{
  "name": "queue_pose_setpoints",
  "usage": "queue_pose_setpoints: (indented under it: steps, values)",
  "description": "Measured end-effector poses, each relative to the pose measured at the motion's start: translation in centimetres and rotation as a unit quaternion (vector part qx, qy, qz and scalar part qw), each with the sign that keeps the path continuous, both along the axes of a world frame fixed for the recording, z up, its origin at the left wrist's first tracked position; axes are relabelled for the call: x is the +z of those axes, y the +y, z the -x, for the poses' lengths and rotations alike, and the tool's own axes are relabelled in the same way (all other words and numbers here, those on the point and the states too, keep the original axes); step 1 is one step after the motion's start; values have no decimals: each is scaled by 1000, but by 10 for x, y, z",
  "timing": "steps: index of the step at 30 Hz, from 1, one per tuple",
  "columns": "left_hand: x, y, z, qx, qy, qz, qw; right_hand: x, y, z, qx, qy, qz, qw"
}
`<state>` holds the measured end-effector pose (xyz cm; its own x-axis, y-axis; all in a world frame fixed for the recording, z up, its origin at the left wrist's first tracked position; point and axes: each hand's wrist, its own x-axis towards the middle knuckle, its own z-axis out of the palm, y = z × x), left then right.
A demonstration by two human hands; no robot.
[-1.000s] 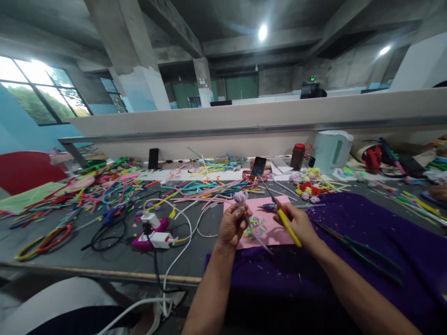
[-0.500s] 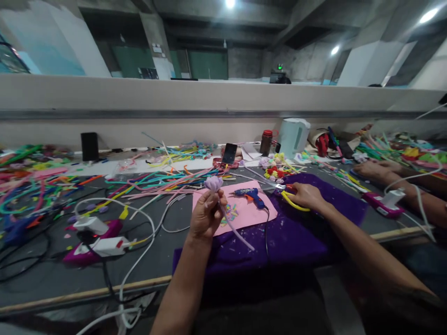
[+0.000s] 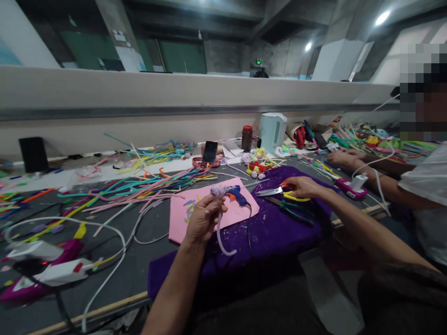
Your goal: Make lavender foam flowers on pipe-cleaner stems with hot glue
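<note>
The lilac pipe-cleaner flower (image 3: 219,190) stands nearly upright over the pink sheet (image 3: 181,218), bud on top, its stem hanging down and curling toward the purple cloth (image 3: 279,232). The left hand (image 3: 203,220) has its fingers (image 3: 209,204) closed around the stem just under the bud. The right hand (image 3: 303,187), at the far edge of the purple cloth, closes its fingers on the yellow-handled scissors (image 3: 279,191), blades pointing toward the blue glue gun (image 3: 237,195) on the pink sheet. Green pliers (image 3: 291,211) lie on the cloth just beside the scissors. A co-worker's hand (image 3: 340,159) rests on the counter (image 3: 146,232) beyond.
</note>
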<state>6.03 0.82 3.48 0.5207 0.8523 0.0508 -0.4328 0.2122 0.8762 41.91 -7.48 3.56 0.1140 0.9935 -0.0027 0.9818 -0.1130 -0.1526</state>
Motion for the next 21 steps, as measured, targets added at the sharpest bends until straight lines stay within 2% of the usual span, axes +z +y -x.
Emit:
queue_pose_setpoints:
  steps: [5, 10, 13, 16, 17, 19, 21]
  values:
    - [-3, -1, 1, -7, 17, 10, 1000, -8, 11, -14, -12, -6, 16, 1000]
    - [0, -3, 4, 10, 14, 12, 1000, -12, 11, -11, -13, -32, 36, 999]
    - [11, -7, 9, 7, -22, 19, 1000, -5, 6, 2, -26, -78, 16, 996]
    - [35, -16, 19, -23, -90, 33, 995, 16, 4, 30, -33, -111, -52, 992]
    - [44, -19, 21, -33, -108, 36, 993, 25, 4, 44, -13, -83, -109, 990]
    - [59, -25, 23, -60, -125, 25, 990, 41, 5, 80, 66, 57, -171, 981]
    - [66, -26, 22, -63, -104, 0, 993, 52, 11, 122, 152, 218, -188, 945]
